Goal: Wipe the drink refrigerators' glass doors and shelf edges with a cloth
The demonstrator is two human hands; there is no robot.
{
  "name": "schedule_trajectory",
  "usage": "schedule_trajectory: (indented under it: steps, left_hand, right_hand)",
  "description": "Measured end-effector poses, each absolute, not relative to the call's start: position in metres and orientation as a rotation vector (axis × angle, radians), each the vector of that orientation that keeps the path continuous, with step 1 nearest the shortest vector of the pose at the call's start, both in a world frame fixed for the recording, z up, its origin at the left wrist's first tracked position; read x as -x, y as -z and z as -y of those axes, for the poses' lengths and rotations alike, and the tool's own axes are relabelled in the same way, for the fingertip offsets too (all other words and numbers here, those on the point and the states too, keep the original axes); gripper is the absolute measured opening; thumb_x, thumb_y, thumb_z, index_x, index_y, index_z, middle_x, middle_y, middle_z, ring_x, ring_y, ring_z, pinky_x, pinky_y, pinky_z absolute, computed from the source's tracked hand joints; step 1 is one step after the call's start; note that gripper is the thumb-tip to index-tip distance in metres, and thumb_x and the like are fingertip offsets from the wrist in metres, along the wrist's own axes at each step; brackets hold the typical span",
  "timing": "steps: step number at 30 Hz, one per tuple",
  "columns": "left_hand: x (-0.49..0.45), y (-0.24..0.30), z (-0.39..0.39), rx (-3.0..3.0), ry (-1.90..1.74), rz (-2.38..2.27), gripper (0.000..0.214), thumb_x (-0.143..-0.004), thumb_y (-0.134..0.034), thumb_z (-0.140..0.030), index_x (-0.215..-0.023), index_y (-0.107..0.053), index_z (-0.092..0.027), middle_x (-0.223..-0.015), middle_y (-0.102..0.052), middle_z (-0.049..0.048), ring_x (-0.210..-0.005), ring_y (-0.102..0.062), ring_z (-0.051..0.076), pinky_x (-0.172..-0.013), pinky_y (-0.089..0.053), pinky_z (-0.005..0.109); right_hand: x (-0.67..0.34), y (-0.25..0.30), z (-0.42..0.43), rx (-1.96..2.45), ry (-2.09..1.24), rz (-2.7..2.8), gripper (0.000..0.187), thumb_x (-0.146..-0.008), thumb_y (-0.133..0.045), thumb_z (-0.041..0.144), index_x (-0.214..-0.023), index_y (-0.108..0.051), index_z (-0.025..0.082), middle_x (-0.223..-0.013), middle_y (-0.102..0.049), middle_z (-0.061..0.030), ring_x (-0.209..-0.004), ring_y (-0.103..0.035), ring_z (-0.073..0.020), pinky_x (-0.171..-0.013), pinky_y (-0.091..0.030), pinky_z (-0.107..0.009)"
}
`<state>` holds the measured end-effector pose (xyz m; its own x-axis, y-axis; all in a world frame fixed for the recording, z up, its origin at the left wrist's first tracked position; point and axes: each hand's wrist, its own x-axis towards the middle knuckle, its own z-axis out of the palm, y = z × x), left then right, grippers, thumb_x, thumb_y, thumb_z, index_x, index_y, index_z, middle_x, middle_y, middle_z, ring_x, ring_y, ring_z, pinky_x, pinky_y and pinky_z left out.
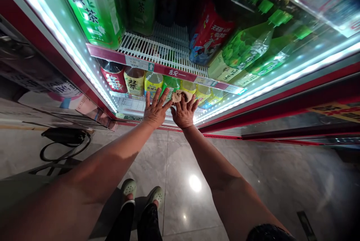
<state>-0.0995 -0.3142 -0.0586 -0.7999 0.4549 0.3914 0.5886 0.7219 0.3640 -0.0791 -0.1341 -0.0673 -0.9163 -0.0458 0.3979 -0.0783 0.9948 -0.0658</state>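
Observation:
Both my hands reach into a lit drinks cooler, at the level of its lower bottles. My left hand point(155, 113) is open with its fingers spread, in front of the yellow-labelled bottle point(153, 83) and holding nothing. Beside it, my right hand point(184, 115) has a crumpled beige cloth point(177, 96) at its fingertips, with a dark patch on it. Part of the cloth is hidden by the fingers. Behind the hands stand a green bottle point(171, 82) and several yellowish bottles. Just above runs the red front strip point(163, 69) of a white wire shelf point(165, 48).
Large green tea bottles point(94, 12) stand at the shelf's left; a red-labelled bottle point(209, 33) and tilted green bottles point(244, 46) are at its right. Bright light strips line both sides. A black bag point(66, 135) lies at left, above the tiled floor point(185, 203).

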Motion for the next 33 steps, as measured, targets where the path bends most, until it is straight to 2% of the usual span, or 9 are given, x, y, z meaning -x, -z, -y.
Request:
schedule_trajectory:
  steps: [3, 8, 13, 17, 20, 24, 26, 30, 33]
  left_hand:
    - [0.097, 0.06, 0.322, 0.777, 0.692, 2.673, 0.074, -0.087, -0.057, -0.005, -0.15, -0.051, -0.042, -0.173, -0.019, 0.0004, -0.163, 0.0, 0.026, -0.124, 0.017, 0.067]
    - [0.094, 0.062, 0.336, 0.658, 0.677, 2.727, 0.08, -0.084, -0.063, -0.006, -0.155, -0.045, -0.039, -0.175, -0.004, 0.006, -0.16, 0.01, 0.034, -0.123, 0.013, 0.073]
    - [0.092, 0.067, 0.354, 0.552, 0.657, 2.714, 0.084, -0.08, -0.068, -0.006, -0.153, -0.047, -0.042, -0.174, 0.01, 0.0005, -0.155, 0.024, 0.038, -0.123, 0.011, 0.074]
    - [0.096, 0.071, 0.371, 0.556, 0.604, 2.7, 0.087, -0.082, -0.065, -0.005, -0.157, -0.042, -0.042, -0.175, 0.002, 0.0045, -0.156, 0.022, 0.036, -0.124, 0.008, 0.075]
    - [0.1, 0.072, 0.378, 0.565, 0.593, 2.7, 0.079, -0.083, -0.064, -0.006, -0.154, -0.048, -0.039, -0.175, -0.004, 0.007, -0.158, 0.017, 0.035, -0.125, 0.005, 0.074]
    - [0.1, 0.072, 0.386, 0.581, 0.568, 2.707, 0.064, -0.081, -0.063, -0.006, -0.14, -0.064, -0.033, -0.175, -0.012, 0.0073, -0.16, 0.011, 0.035, -0.126, 0.002, 0.072]
    - [0.1, 0.07, 0.393, 0.592, 0.573, 2.714, 0.066, -0.081, -0.062, -0.005, -0.141, -0.063, -0.033, -0.174, -0.017, 0.0065, -0.161, 0.007, 0.034, -0.127, 0.002, 0.072]
    - [0.1, 0.068, 0.404, 0.58, 0.613, 2.719, 0.076, -0.083, -0.059, -0.005, -0.151, -0.052, -0.037, -0.173, -0.023, 0.0035, -0.163, 0.002, 0.033, -0.127, 0.003, 0.071]
    - [0.099, 0.067, 0.408, 0.581, 0.609, 2.717, 0.074, -0.082, -0.06, -0.005, -0.151, -0.053, -0.034, -0.174, -0.021, 0.0025, -0.163, 0.005, 0.034, -0.127, 0.003, 0.071]
  right_hand:
    - [0.077, 0.068, 0.129, -0.178, -0.032, 2.706, 0.041, -0.1, -0.05, 0.03, -0.137, -0.067, 0.033, -0.158, -0.055, -0.0067, -0.161, -0.018, -0.0398, -0.122, -0.003, -0.08]
    - [0.087, 0.067, 0.143, -0.183, 0.011, 2.496, 0.046, -0.097, -0.055, 0.039, -0.14, -0.066, 0.025, -0.163, -0.048, -0.0117, -0.162, -0.005, -0.044, -0.122, 0.003, -0.08]
    - [0.084, 0.068, 0.14, -0.556, 0.068, 2.554, 0.043, -0.1, -0.054, 0.034, -0.142, -0.064, 0.032, -0.155, -0.059, -0.0052, -0.161, -0.02, -0.0368, -0.127, 0.002, -0.072]
    - [0.087, 0.061, 0.143, -0.464, 0.044, 2.524, 0.044, -0.101, -0.053, 0.033, -0.144, -0.063, 0.032, -0.158, -0.056, -0.0066, -0.162, -0.017, -0.0372, -0.125, 0.007, -0.074]
    - [0.097, 0.059, 0.163, -0.481, 0.026, 2.451, 0.045, -0.101, -0.055, 0.035, -0.144, -0.063, 0.029, -0.16, -0.053, -0.0077, -0.161, -0.016, -0.0393, -0.125, 0.011, -0.072]
    - [0.1, 0.061, 0.173, -0.722, 0.056, 2.437, 0.047, -0.101, -0.053, 0.026, -0.148, -0.059, 0.03, -0.154, -0.06, -0.002, -0.159, -0.028, -0.0304, -0.129, 0.015, -0.061]
    - [0.099, 0.059, 0.172, -0.747, 0.057, 2.41, 0.048, -0.102, -0.051, 0.022, -0.149, -0.058, 0.03, -0.152, -0.062, -0.0011, -0.159, -0.029, -0.0287, -0.129, 0.017, -0.061]
    - [0.109, 0.053, 0.183, -0.668, 0.011, 2.403, 0.048, -0.102, -0.052, 0.026, -0.15, -0.056, 0.029, -0.156, -0.057, -0.0062, -0.16, -0.026, -0.0333, -0.126, 0.013, -0.069]
    - [0.118, 0.053, 0.194, -0.765, -0.002, 2.439, 0.048, -0.103, -0.051, 0.023, -0.15, -0.056, 0.029, -0.156, -0.057, -0.0065, -0.156, -0.036, -0.0324, -0.128, 0.007, -0.069]
